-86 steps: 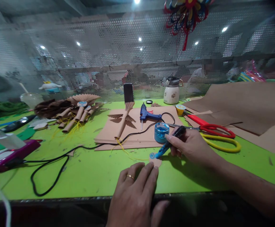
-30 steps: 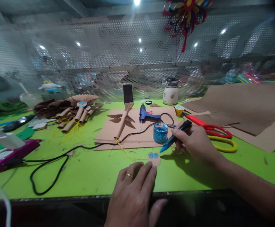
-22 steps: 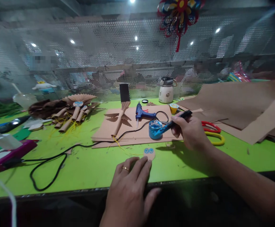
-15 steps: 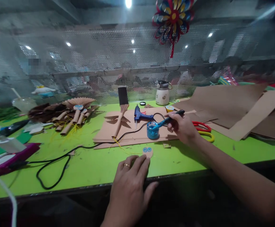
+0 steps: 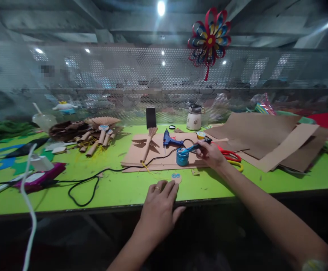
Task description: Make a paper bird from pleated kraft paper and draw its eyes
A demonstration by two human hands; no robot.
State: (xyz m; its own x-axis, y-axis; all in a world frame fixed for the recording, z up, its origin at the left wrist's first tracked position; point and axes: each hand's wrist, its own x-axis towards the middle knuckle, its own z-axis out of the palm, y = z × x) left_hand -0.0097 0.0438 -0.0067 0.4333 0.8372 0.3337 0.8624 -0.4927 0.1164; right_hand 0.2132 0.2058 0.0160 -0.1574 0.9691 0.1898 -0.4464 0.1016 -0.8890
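Note:
My right hand (image 5: 211, 153) grips a blue paintbrush (image 5: 192, 148), its black end sticking out past my fingers. The brush's tip is in the mouth of a small glass jar of blue paint (image 5: 182, 158). My left hand (image 5: 161, 205) lies at the table's front edge, fingers stretched out and thumb apart. Its fingertips touch the lower edge of a small brown paper disc (image 5: 177, 180) with two blue eyes drawn on it. Behind the jar rests a blue glue gun (image 5: 172, 140), and left of that a folded paper figure (image 5: 148, 145) on stacked brown card (image 5: 132, 158).
A black cord (image 5: 110, 170) runs left to a purple power strip (image 5: 42, 177). Several finished paper figures (image 5: 96, 141) lie at the left. Red-and-yellow-handled scissors (image 5: 231, 155) lie beside my right forearm. Brown paper sheets (image 5: 254, 131) cover the right side; a bottle (image 5: 194, 118) stands behind.
The camera view has tilted up and shifted left. My right hand keeps the paintbrush at the jar, with the brush slightly lower. My left hand stays by the paper disc.

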